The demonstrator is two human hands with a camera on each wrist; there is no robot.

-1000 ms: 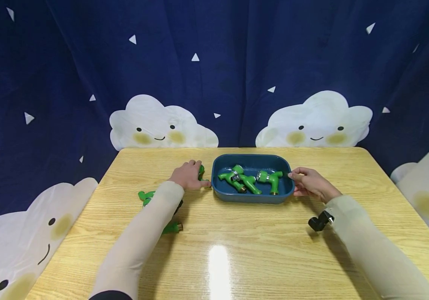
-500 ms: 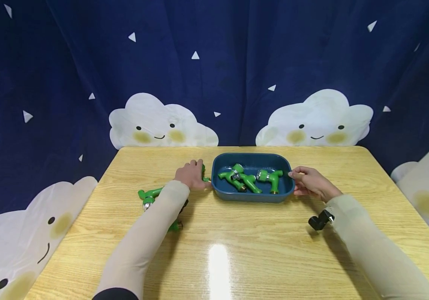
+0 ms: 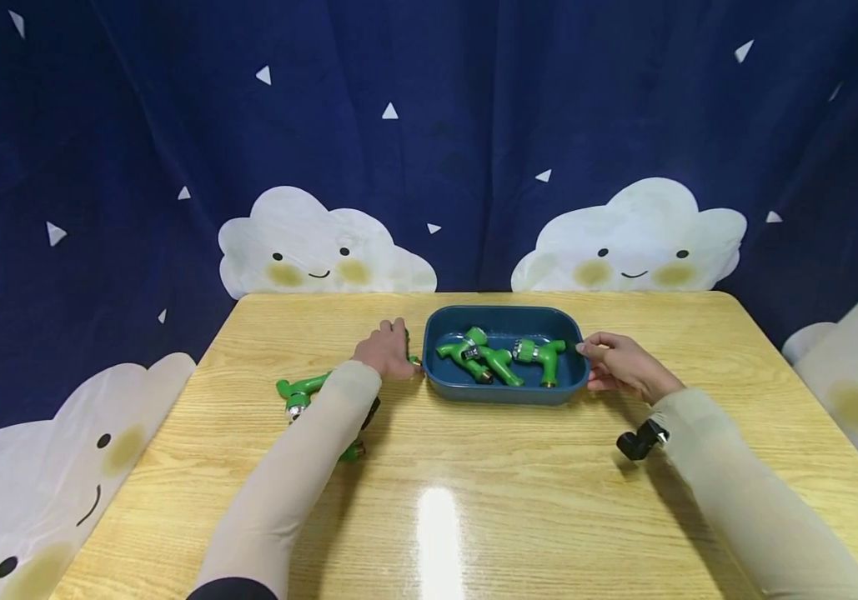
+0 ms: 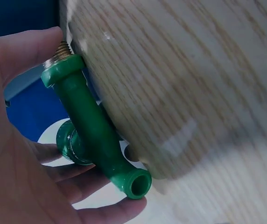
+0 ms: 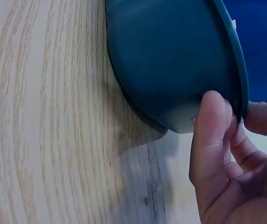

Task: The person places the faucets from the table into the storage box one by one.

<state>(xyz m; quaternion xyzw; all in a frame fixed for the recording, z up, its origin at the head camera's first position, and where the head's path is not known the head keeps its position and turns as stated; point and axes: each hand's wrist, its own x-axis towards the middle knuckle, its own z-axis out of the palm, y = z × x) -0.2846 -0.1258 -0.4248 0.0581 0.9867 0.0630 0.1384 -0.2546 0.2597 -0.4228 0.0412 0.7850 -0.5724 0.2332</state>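
Observation:
My left hand point(image 3: 386, 350) is just left of a blue plastic bin point(image 3: 507, 396). It holds a green tap point(image 4: 89, 116) lengthwise, the thumb at its brass threaded end and the fingers by its spout and knob. From the head view that tap is mostly hidden behind the hand. My right hand point(image 3: 627, 367) pinches the bin's right rim between thumb and fingers; the right wrist view shows the fingers point(image 5: 213, 126) against the outer wall. Inside the bin lie three green taps, one at the right point(image 3: 546, 358), two crossed at the left.
More green taps, one by its handle end point(image 3: 297, 396), lie on the wooden table point(image 3: 534, 492) at left, partly covered by the left forearm. A blue curtain point(image 3: 444, 125) with cloud prints hangs behind the table's far edge.
My left hand has shifted slightly right toward the bin, and the tap at its fingers has turned or moved with it. My right hand and the bin stay in place.

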